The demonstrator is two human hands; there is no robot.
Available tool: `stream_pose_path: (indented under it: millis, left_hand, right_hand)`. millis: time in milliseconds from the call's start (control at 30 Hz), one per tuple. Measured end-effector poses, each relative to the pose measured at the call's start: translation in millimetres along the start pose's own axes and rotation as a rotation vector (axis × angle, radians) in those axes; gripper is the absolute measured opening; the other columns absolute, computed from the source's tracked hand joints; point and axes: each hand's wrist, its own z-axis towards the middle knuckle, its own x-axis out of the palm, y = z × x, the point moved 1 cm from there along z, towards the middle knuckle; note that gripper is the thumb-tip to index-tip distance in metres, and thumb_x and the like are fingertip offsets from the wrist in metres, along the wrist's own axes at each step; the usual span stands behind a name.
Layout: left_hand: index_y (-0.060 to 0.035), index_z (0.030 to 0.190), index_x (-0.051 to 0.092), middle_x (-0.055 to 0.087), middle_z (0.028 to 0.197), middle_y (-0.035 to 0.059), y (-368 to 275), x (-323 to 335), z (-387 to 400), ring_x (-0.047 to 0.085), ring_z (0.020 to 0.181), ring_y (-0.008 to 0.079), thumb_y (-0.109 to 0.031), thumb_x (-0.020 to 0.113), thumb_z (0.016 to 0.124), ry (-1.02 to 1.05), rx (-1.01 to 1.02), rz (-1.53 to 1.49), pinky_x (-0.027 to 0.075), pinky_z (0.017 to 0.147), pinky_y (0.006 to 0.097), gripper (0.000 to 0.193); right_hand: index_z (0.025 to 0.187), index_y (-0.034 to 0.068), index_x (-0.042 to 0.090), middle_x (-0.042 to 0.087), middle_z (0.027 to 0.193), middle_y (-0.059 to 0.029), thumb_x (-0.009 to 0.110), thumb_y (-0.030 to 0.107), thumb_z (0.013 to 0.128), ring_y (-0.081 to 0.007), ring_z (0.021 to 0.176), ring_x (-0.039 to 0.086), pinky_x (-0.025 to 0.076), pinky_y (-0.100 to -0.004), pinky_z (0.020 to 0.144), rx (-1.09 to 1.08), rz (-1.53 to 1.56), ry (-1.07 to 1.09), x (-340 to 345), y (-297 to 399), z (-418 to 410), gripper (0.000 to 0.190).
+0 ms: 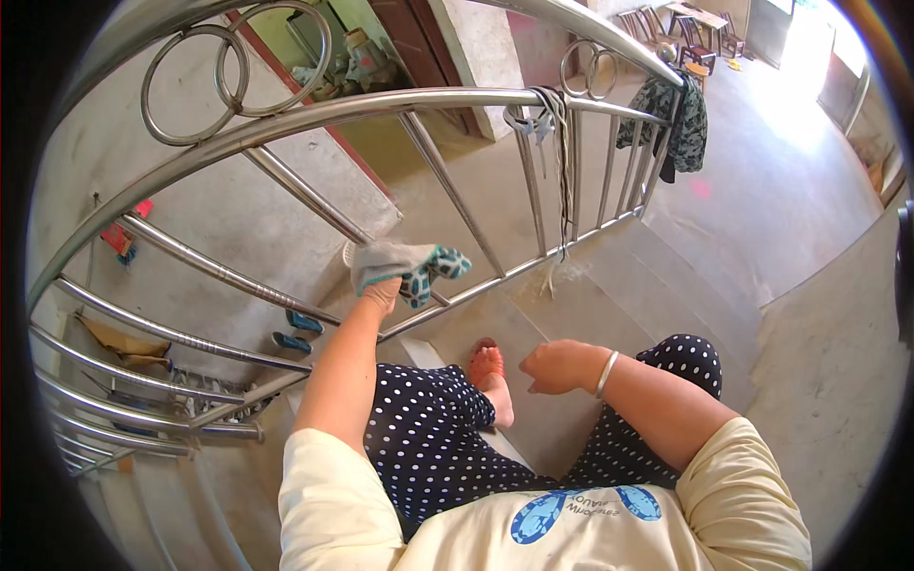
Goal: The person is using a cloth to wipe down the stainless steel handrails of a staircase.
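My left hand (386, 295) is at a steel baluster (307, 194) of the stair railing, with a grey knitted cloth (393, 261) over its fingers. This cloth, perhaps a glove or sock, has teal edging and teal-and-white patterned parts. It wraps about the baluster and hides my fingertips. My right hand (564, 365), a pale bangle (607, 374) at its wrist, hangs above the steps with loosely curled fingers. I see nothing in it, though its palm is hidden. Below, between my hands, a foot in a red slipper (487, 360) rests on a step.
Laces (564, 157) and a camouflage garment (660, 118) hang on the railing (321, 110). Steps (607, 285) lead down ahead; more stairs (178, 514) lie lower left. A wall (821, 371) bounds the right. Blue slippers (293, 341) lie beyond the balusters. Chairs (696, 46) stand far off.
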Motion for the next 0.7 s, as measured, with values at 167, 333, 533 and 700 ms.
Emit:
stream_pose_path:
  millis: [167,333,533,700]
  left_hand:
    - [-0.0074,0.112,0.045,0.043,0.114,0.0035,-77,45,-30,0.038,0.099,0.0121,-0.033,0.052,0.08,0.151,0.072,0.021,0.034,0.085,0.0246,0.042]
    - [-0.0071,0.113,0.045,0.042,0.119,0.0039,-110,10,-28,0.04,0.106,0.0135,-0.029,0.056,0.078,-0.219,0.179,-0.516,0.032,0.09,0.0265,0.043]
    - [-0.0008,0.109,0.047,0.048,0.112,0.0108,-208,-25,-29,0.044,0.103,0.0207,-0.017,0.049,0.082,-0.505,0.725,-0.144,0.034,0.09,0.0286,0.032]
    - [0.0006,0.107,0.049,0.05,0.11,0.0144,-147,-27,3,0.045,0.102,0.0244,-0.013,0.043,0.083,-0.479,0.665,0.332,0.034,0.089,0.031,0.029]
  right_hand:
    - [0.091,0.001,0.056,0.059,0.087,-0.0183,0.057,0.029,0.077,-0.0333,0.085,0.057,0.045,-0.0403,0.074,0.116,0.034,-0.026,-1,-26,-11,0.032]
    - [0.092,0.001,0.056,0.06,0.087,-0.0182,0.058,0.03,0.076,-0.0333,0.085,0.057,0.045,-0.0398,0.074,0.128,0.033,0.013,-1,-18,-4,0.033]
    - [0.092,0.001,0.056,0.06,0.088,-0.018,0.057,0.029,0.077,-0.0331,0.086,0.057,0.045,-0.0399,0.074,0.116,0.053,0.008,5,-30,-11,0.032]
    - [0.092,0.001,0.056,0.06,0.087,-0.0176,0.057,0.029,0.077,-0.0329,0.086,0.057,0.045,-0.0399,0.074,0.106,0.042,0.021,4,-21,-2,0.032]
